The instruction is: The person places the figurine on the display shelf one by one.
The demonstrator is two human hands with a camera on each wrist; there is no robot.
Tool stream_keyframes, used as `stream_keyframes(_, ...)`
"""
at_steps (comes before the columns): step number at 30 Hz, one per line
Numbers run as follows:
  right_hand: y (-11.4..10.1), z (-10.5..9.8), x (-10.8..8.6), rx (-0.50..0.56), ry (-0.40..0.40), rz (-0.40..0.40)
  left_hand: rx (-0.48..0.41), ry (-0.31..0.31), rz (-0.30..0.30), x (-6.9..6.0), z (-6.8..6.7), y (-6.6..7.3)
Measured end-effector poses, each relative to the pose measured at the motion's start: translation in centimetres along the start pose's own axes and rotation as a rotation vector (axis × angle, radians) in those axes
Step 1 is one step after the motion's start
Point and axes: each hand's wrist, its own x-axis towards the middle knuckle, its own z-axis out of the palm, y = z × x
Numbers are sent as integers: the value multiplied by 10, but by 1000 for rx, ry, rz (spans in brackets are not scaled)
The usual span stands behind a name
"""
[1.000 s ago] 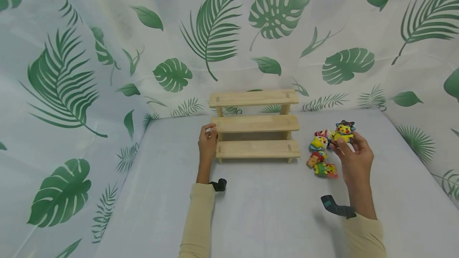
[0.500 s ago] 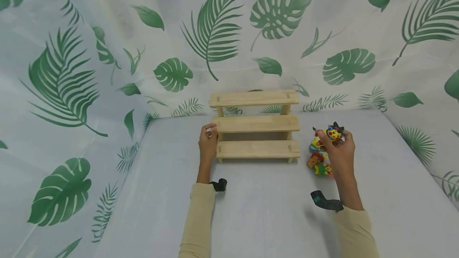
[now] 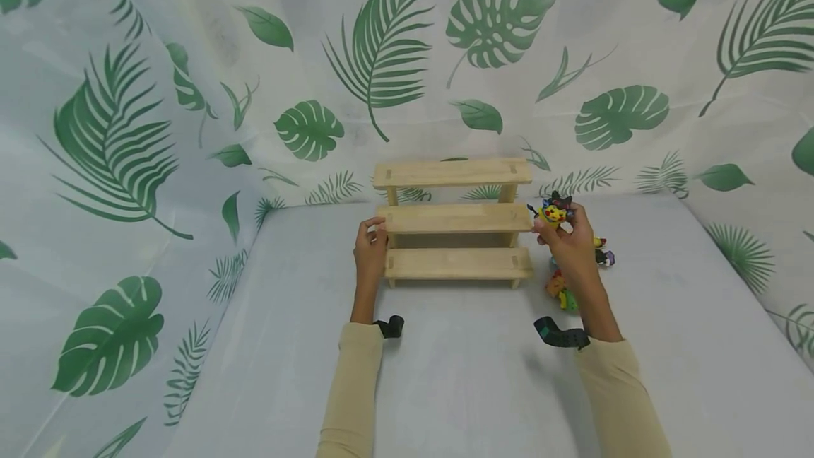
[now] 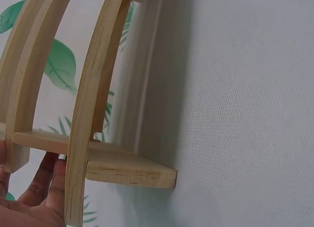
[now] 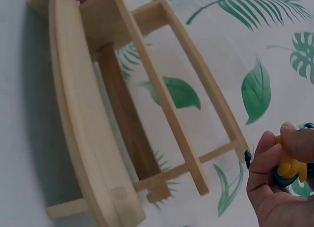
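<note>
Right hand (image 3: 571, 249): thumb and fingers clamped on a small yellow figurine (image 3: 553, 215), pinched about the body; dark cap uppermost, so its long axis reads roughly upright, though the fingers hide much of it. Dark thin piece sticks out to its left. Key relation: figurine sits just off the right end of the middle step of a three-step wooden stand (image 3: 454, 219), so the stand lies to the left of this grip, its steps running long from left to right. Right wrist view shows a gap between hand and wood; height over the step cannot be told. Right hand is the nearer to that end by far. Left hand (image 3: 369, 249) at the opposite end, fingers curled on the side of the stand by the middle step, a hold that looks like steadying. Below and behind the right hand, more figurines on the white table (image 3: 464, 380): a green and brown cluster (image 3: 561, 293) just right of the lowest step, a dark and purple one (image 3: 605, 257) farther right, both partly masked by the hand. Leaf-printed cloth (image 3: 407, 69) hangs behind everything
</note>
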Motion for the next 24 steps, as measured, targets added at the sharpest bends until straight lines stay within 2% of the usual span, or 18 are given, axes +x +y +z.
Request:
stream_keyframes(5,-4,15,15,32,-12,-103,0,7,-8,0,0,0)
stream_keyframes(10,-11,32,33,88,34,-127,4,4,-14,0,1,1)
stream_keyframes(14,-16,46,48,105,19,-150,-3,7,-11,-1,0,2)
stream_keyframes(17,-18,58,59,58,-4,-197,-2,15,-6,0,0,1)
stream_keyframes(24,-25,91,77,-189,1,-325,-1,41,5,0,3,0)
